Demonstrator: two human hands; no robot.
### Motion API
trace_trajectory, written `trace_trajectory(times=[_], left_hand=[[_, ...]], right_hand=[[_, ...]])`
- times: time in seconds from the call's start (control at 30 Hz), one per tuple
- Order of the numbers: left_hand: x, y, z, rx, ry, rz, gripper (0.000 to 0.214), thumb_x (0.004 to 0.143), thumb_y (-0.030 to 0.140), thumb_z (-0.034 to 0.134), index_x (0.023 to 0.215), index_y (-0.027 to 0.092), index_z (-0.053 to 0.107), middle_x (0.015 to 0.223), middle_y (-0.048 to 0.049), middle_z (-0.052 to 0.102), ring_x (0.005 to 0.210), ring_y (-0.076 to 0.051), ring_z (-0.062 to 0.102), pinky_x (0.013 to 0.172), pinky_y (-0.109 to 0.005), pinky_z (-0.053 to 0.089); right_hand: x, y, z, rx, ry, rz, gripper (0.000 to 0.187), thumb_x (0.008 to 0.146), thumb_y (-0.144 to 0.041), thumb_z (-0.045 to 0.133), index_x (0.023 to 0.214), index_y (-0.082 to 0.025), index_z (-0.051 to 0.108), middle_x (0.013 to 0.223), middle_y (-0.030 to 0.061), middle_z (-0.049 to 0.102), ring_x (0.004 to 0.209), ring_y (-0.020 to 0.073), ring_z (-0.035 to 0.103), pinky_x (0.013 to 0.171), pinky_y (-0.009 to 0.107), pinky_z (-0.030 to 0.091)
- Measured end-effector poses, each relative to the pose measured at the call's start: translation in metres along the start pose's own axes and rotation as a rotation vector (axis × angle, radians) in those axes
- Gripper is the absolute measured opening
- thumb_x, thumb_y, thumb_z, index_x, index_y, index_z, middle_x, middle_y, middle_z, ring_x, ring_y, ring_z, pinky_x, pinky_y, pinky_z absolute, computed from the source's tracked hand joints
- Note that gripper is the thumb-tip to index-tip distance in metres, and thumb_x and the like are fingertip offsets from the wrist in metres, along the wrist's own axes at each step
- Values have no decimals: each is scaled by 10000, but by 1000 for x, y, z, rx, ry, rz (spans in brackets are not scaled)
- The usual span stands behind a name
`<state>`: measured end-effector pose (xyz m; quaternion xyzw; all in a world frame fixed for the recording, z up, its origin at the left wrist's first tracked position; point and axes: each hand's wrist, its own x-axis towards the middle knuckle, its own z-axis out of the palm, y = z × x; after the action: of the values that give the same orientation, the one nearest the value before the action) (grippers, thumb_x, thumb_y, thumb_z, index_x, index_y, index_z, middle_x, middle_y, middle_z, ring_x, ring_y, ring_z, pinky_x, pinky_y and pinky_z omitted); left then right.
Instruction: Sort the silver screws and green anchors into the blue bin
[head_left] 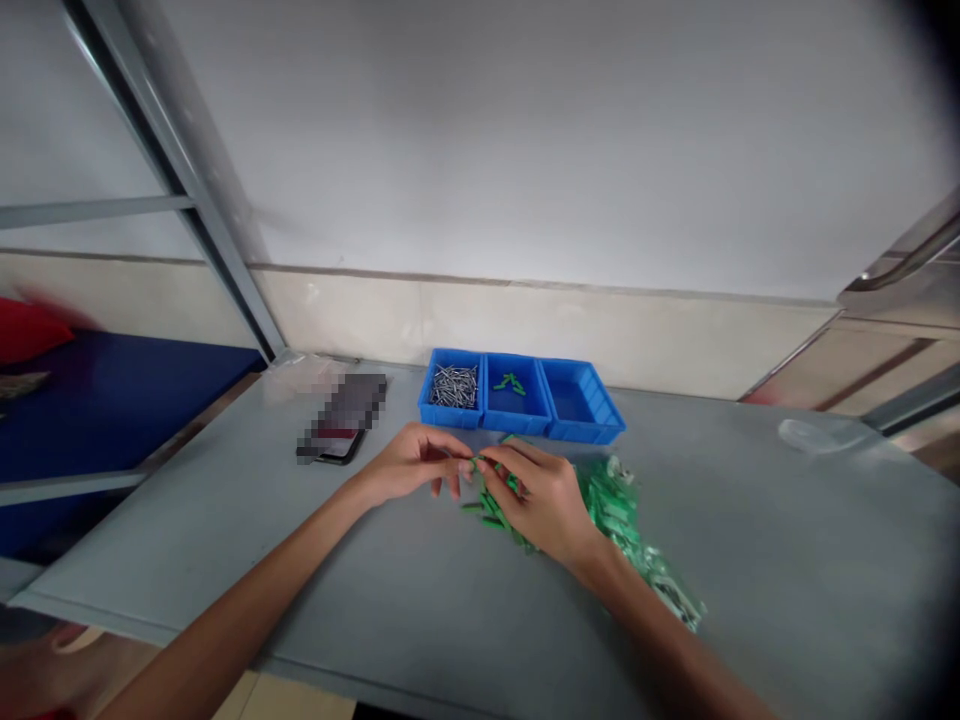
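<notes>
My left hand (415, 462) and my right hand (541, 497) meet at their fingertips in front of the blue bins. Between the pinched fingers is a small green piece (477, 460), which looks like a plastic wall plug; most of it is hidden by the fingers. A loose pile of green wall plugs (493, 515) lies on the table below and partly behind my right hand. Metal screws (454, 387) fill the left blue bin (450, 417). Several green plugs (510, 383) lie in the middle blue bin (517, 415).
The right blue bin (585, 430) adjoins the other two on the grey table (360, 590). Green plastic bags (626, 525) lie beside my right forearm. A phone (345, 425) and clear plastic (304, 375) are at left, another clear plastic piece (814, 437) at right. A wall stands behind.
</notes>
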<state>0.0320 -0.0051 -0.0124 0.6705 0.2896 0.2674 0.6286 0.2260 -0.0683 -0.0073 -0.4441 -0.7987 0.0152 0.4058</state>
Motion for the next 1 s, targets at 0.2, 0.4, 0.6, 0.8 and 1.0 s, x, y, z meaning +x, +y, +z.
trace_trajectory(times=[0.2,0.4,0.6,0.8,1.0], left_hand=[[-2,1,1,16,-25,-6,212,817,293,649,919,111,685,854,-81,694,609,-119,654,453,-184,445],[-2,2,1,32,-5,-15,215,820,301,638,920,117,686,849,-80,698,604,-111,650,450,-176,439],[-2,1,1,26,-9,-26,206,815,291,643,920,119,687,852,-80,699,603,-113,653,447,-176,436],[-2,5,1,41,-21,-25,201,820,293,638,902,118,691,849,-79,694,607,-114,651,453,-180,434],[-3,8,1,55,-18,-30,237,808,318,647,893,101,689,813,-79,690,597,-115,646,450,-176,431]], right_hand=[[0,1,0,-12,-2,1,195,893,-216,490,893,-177,681,747,29,649,572,109,549,531,247,424],[0,1,1,-4,-9,5,196,894,-218,488,897,-185,680,756,29,648,568,106,550,527,246,422],[0,1,2,-10,-21,8,192,899,-213,486,882,-186,676,724,22,629,572,109,536,541,249,421],[0,1,2,-8,-25,13,193,900,-218,487,892,-184,676,738,22,634,564,104,529,539,248,420],[-1,2,4,0,-19,2,182,898,-214,499,875,-177,675,741,25,635,581,106,537,548,241,417]])
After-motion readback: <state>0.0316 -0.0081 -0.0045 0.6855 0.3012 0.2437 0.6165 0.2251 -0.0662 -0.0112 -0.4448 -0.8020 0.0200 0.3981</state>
